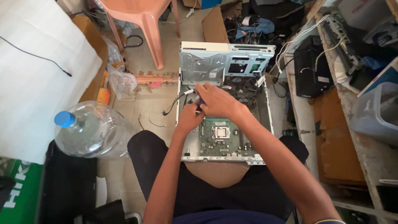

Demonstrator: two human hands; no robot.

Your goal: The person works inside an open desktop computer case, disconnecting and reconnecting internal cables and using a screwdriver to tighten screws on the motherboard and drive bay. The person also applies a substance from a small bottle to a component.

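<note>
An opened desktop computer case (186, 143) lies on the floor between my knees, its green motherboard (222, 139) with a square processor socket exposed. A metal drive cage (203, 62) is swung up at the far end. My left hand (188, 118) reaches into the case's left side and seems to pinch a small part near a black cable (174, 103). My right hand (215, 101) lies over it, fingers curled around a thin dark blue-handled tool whose tip is hidden.
A large clear water bottle (93, 130) with a blue cap lies at the left. A pink plastic chair (145, 20) stands behind the case. A wooden shelf (356, 137) with boxes, cables and electronics runs along the right. White sheet (37, 74) at far left.
</note>
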